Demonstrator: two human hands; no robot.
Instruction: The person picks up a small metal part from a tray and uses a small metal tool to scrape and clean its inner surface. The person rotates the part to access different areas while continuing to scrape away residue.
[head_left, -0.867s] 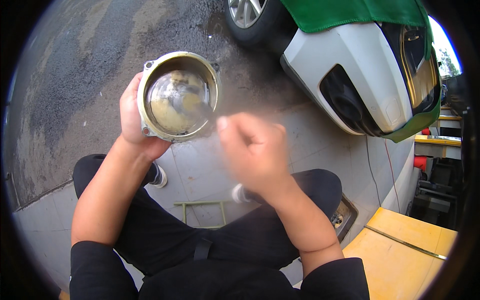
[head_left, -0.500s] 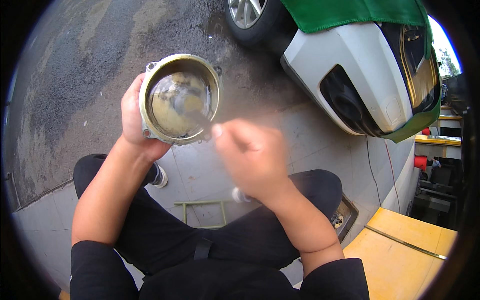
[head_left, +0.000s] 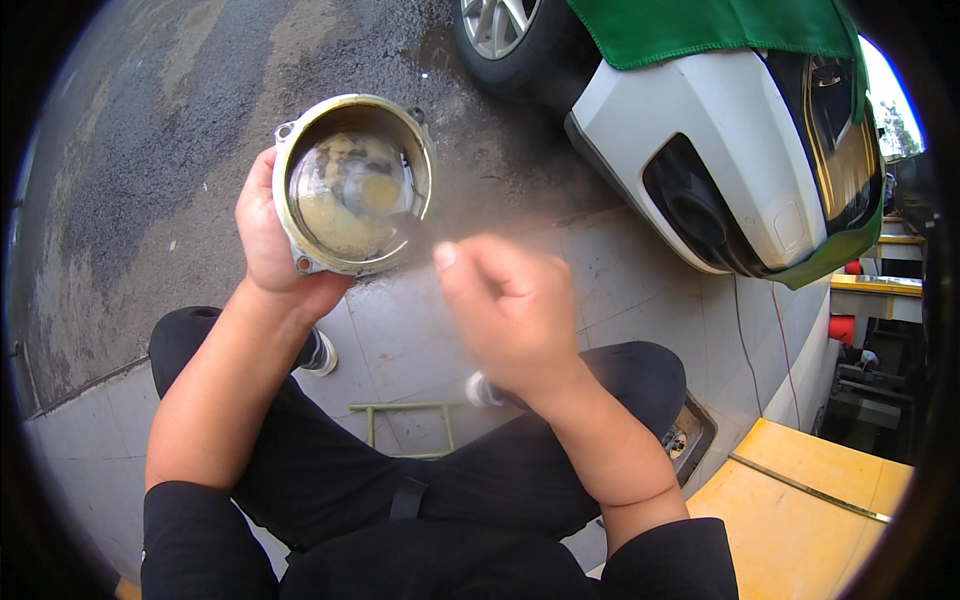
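Note:
My left hand [head_left: 270, 240] grips a round metal housing [head_left: 283, 190] by its left side and underside. The housing has a bright rim with bolt lugs, and its hollow faces up toward me. Inside lies a shiny, yellowish surface [head_left: 345, 180] with dark smudges. My right hand [head_left: 515, 310] is closed, thumb up, just off the lower right of the rim. From its thumb side a dark, thin tool [head_left: 412, 232] reaches over the rim into the hollow. Motion blurs the tool, so its exact kind is unclear.
I sit with knees apart above a green metal frame [head_left: 447, 425]. A white car bumper [head_left: 700, 110] under a green cover [head_left: 700, 30] stands ahead to the right, beside a wheel [head_left: 500, 40]. A yellow surface [head_left: 800, 510] and a tray [head_left: 692, 440] lie near right.
The housing and my left hand have shifted slightly up and left. My right hand sits a little further right of the rim, the tool still reaching in.

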